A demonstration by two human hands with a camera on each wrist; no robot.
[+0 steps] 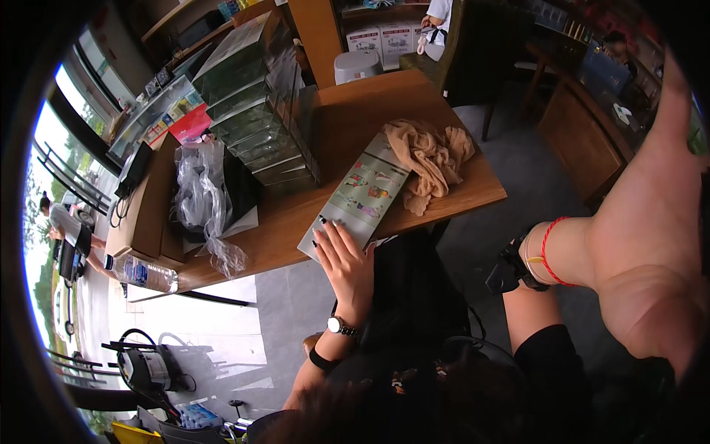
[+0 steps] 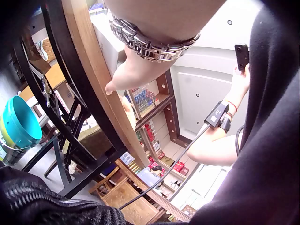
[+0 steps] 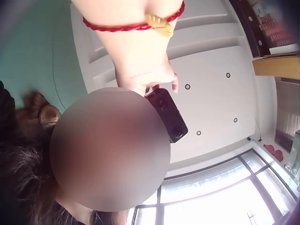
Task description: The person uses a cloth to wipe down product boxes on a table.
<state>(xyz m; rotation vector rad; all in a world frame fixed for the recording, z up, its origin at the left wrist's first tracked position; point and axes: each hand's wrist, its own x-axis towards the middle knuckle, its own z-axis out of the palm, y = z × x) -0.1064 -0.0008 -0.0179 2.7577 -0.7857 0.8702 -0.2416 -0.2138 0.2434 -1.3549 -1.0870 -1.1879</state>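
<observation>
Left hand [image 1: 346,268] on card [image 1: 362,191] — print unreadable

A wooden table [image 1: 347,111] stretches away beyond the left hand's fingers [image 1: 329,235], its top carried on a black frame [image 2: 61,51]. Past its far edge stands a dark chair [image 1: 477,52]. Off to the right of the fingers, well apart, is a wooden desk [image 1: 580,129]. The floor [image 1: 518,177] between them is grey and smooth. To the left of the fingers, tall windows [image 1: 44,177] let in bright daylight, with stocked shelves [image 1: 159,111] beside them. Overhead, a white ceiling [image 3: 211,51] with stepped panels carries small round lights [image 3: 187,86], and a wide window [image 3: 220,197] glows white below it.
</observation>
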